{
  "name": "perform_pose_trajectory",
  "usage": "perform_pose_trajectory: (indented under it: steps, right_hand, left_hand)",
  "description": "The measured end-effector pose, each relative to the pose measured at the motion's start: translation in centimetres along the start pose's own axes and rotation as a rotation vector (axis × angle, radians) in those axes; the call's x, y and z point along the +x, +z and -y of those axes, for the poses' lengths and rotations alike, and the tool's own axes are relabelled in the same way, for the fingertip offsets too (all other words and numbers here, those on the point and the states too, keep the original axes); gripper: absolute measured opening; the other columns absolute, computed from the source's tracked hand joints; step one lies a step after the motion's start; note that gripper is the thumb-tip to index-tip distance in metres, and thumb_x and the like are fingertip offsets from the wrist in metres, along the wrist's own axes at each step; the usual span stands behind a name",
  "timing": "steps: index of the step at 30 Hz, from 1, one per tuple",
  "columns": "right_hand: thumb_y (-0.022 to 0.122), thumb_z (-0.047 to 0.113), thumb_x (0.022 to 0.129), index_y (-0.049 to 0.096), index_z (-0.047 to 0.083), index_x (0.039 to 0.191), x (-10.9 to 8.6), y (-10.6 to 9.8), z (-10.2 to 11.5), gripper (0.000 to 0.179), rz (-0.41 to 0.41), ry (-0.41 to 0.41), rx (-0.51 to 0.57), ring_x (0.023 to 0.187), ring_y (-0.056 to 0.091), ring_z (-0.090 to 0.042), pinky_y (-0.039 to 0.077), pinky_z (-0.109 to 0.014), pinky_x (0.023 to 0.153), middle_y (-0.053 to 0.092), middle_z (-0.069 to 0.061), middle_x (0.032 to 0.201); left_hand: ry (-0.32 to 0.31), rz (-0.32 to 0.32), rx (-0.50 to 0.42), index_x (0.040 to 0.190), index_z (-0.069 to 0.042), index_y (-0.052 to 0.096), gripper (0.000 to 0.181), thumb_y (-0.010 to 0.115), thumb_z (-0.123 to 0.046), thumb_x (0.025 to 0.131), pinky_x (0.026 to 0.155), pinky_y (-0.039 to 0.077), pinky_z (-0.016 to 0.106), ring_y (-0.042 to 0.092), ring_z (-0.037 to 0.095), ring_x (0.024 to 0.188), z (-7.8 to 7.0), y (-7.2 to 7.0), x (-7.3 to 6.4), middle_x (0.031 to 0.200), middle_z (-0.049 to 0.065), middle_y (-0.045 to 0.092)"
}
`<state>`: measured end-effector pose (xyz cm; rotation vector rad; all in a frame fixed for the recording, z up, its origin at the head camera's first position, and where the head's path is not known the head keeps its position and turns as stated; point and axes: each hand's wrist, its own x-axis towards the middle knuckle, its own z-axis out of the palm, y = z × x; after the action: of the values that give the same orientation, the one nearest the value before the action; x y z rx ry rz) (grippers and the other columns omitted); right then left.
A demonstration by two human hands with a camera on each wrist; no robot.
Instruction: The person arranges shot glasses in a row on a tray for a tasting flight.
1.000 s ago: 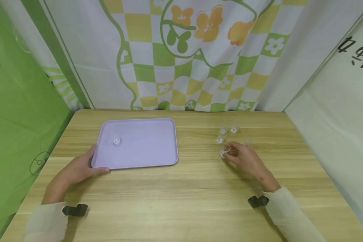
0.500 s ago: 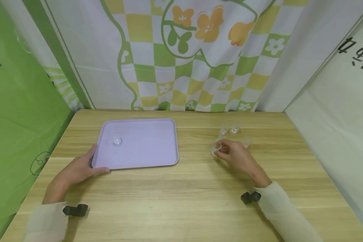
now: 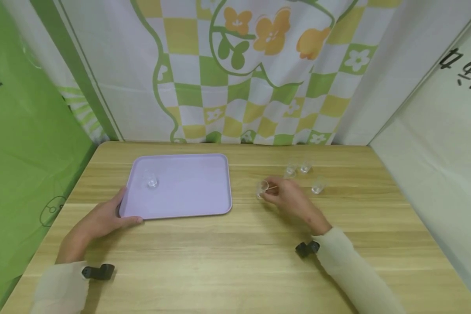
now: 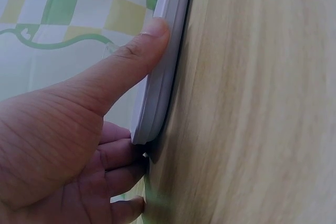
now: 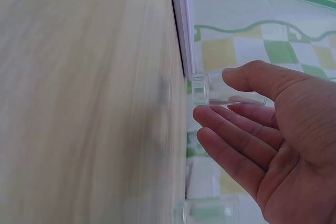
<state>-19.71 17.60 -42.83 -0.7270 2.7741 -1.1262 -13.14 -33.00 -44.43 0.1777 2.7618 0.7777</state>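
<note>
A small clear shot glass (image 3: 260, 192) is held by my right hand (image 3: 292, 204), pinched between thumb and fingers close over the table, right of the tray. In the right wrist view the thick base of this shot glass (image 5: 200, 88) sticks out past the fingertips, near the tray's edge. My left hand (image 3: 96, 222) grips the near left corner of the lilac tray (image 3: 192, 187). Seen from the left wrist, the thumb lies along the tray rim (image 4: 163, 72), with the other fingers around the corner. Another clear glass (image 3: 152, 182) stands on the left part of the tray.
Three more clear glasses stand at the right on the wooden table (image 3: 235, 266): one glass (image 3: 291, 170) beside another glass (image 3: 306, 167) at the back, and a third glass (image 3: 317, 187) nearer. A patterned curtain (image 3: 251, 100) hangs behind the table's far edge.
My right hand has carried the shot glass leftward, away from the other glasses and closer to the tray. The left hand and tray have stayed in place.
</note>
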Motion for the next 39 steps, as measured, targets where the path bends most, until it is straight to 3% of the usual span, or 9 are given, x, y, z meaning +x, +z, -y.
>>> perform_pose_trajectory:
  steps: [24, 31, 39]
  right_hand:
    - [0.074, 0.008, 0.096, 0.069, -0.004, 0.118, 4.3, 3.9, 3.5, 0.026, 0.077, -0.085, 0.037, 0.094, 0.075, -0.022, 0.059, -0.021, 0.078, 0.074, -0.014, 0.108]
    - [0.075, 0.01, 0.095, 0.067, -0.004, 0.123, 5.3, 4.8, 4.6, 0.032, 0.092, -0.067, 0.059, 0.096, 0.074, -0.02, 0.059, -0.02, 0.077, 0.074, -0.014, 0.111]
    - [0.077, 0.012, 0.095, 0.069, -0.001, 0.117, 6.7, 5.7, 5.3, 0.027, 0.098, -0.068, 0.038, 0.095, 0.073, -0.02, 0.058, -0.019, 0.075, 0.075, -0.011, 0.108]
  left_hand:
    - [-0.015, 0.004, -0.015, 0.159, 0.01, -0.004, 0.126, 0.076, -0.058, 0.088, 0.109, 0.027, 0.073, 0.026, 0.067, 0.136, 0.1, 0.1, 0.0, 0.151, 0.049, 0.019]
    - [-0.018, 0.002, -0.019, 0.159, 0.009, -0.003, 0.126, 0.077, -0.058, 0.088, 0.11, 0.027, 0.073, 0.025, 0.066, 0.137, 0.0, 0.2, -0.1, 0.152, 0.048, 0.019]
    - [-0.012, 0.003, -0.017, 0.159, 0.009, -0.003, 0.126, 0.076, -0.058, 0.088, 0.109, 0.028, 0.073, 0.026, 0.066, 0.136, 0.0, 0.1, -0.1, 0.151, 0.049, 0.02]
